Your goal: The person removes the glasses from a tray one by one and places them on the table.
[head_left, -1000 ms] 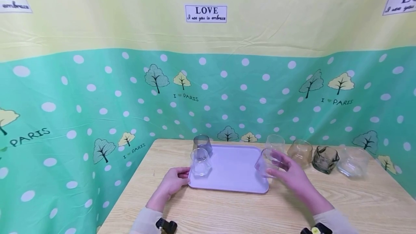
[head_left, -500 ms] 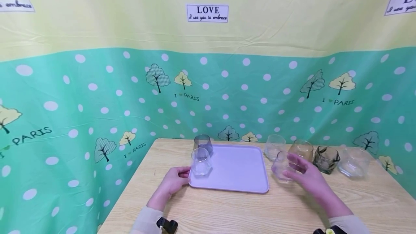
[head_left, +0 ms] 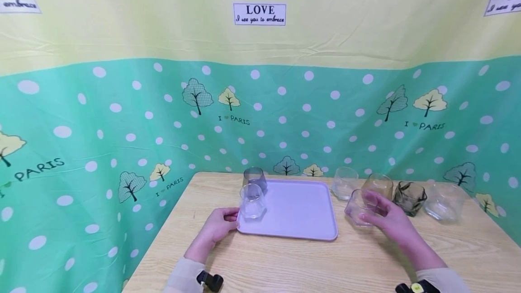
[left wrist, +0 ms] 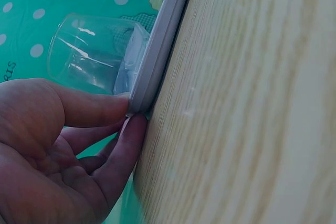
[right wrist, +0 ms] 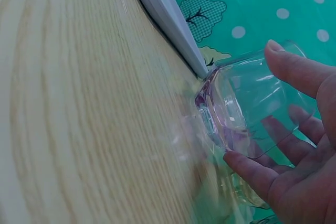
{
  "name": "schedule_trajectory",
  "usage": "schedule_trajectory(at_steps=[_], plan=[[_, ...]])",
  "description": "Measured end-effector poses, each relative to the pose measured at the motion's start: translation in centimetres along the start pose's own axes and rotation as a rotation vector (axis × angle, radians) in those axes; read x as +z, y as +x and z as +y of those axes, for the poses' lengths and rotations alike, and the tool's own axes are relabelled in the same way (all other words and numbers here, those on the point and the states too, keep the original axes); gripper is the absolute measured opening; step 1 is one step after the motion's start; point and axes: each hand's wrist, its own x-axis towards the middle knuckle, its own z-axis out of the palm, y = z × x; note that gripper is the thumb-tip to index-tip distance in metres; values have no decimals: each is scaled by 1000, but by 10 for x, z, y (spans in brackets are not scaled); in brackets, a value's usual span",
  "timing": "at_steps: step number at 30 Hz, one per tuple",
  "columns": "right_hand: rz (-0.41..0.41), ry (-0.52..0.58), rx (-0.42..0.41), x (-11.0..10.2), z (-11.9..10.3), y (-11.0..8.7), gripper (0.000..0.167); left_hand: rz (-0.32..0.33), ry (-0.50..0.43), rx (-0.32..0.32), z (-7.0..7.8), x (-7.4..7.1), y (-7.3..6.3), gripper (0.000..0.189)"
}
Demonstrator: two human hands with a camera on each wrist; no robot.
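Note:
A pale lilac tray (head_left: 299,209) lies on the wooden table. My left hand (head_left: 220,226) pinches its left edge near the front corner, thumb on top, as the left wrist view shows. On the tray's left side stand a clear glass (head_left: 252,205) and, behind it, a smoky grey glass (head_left: 254,179). To the right of the tray, my right hand (head_left: 388,216) holds a clear faceted glass (right wrist: 236,106) upright, thumb on one side and fingers round the other. Its base is at or very near the tabletop; I cannot tell whether it touches.
Behind and right of my right hand stand a clear glass (head_left: 345,184), an amber glass (head_left: 380,184), a dark patterned glass (head_left: 409,199) and another clear glass (head_left: 443,202). A green and yellow curtain (head_left: 260,103) hangs along the table's far edge.
My right hand has carried the clear faceted glass from over the tray's right edge rightward to the tabletop beside it. My left hand has stayed at the tray's edge.

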Motion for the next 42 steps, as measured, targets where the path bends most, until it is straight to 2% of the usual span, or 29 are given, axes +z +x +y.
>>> schedule_trajectory(at_steps=[23, 42], plan=[[-17, 23, -11, 0, 7, 2, 86, -3, 0, -2, -1, 0, 0, 47], [13, 14, 49, 2, 12, 5, 91, -1, -2, 9, 0, 0, -1, 46]])
